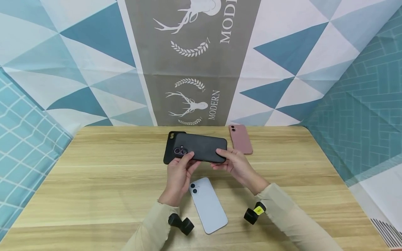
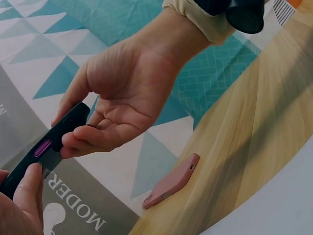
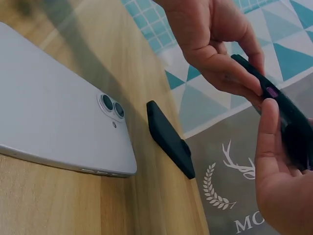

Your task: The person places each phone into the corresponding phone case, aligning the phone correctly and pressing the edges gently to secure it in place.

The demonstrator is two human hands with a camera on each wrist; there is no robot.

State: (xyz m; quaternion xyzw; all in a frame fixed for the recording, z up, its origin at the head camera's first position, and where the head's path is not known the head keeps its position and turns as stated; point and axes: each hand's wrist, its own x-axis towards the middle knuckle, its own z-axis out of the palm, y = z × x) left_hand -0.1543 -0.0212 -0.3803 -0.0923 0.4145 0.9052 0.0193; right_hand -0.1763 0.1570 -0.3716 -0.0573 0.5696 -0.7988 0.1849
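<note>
Both hands hold a smartphone in a black case (image 1: 204,148) above the table, its back with two ringed camera lenses facing up. The left hand (image 1: 180,174) pinches the camera end, thumb on top and fingers beneath. At the opposite end, the right hand (image 1: 237,165) grips a corner the same way. A purple button (image 2: 43,148) shows on the phone's side in the left wrist view. Under and behind it lies another flat black phone or case (image 1: 169,148), partly covered; I cannot tell which. A white phone (image 1: 208,205) lies back up between the forearms.
A pink phone (image 1: 241,139) lies near the table's far edge, to the right. The wood-grain table (image 1: 110,188) meets a patterned cloth backdrop (image 1: 194,62). Each sleeve carries a small black wrist camera (image 1: 181,224).
</note>
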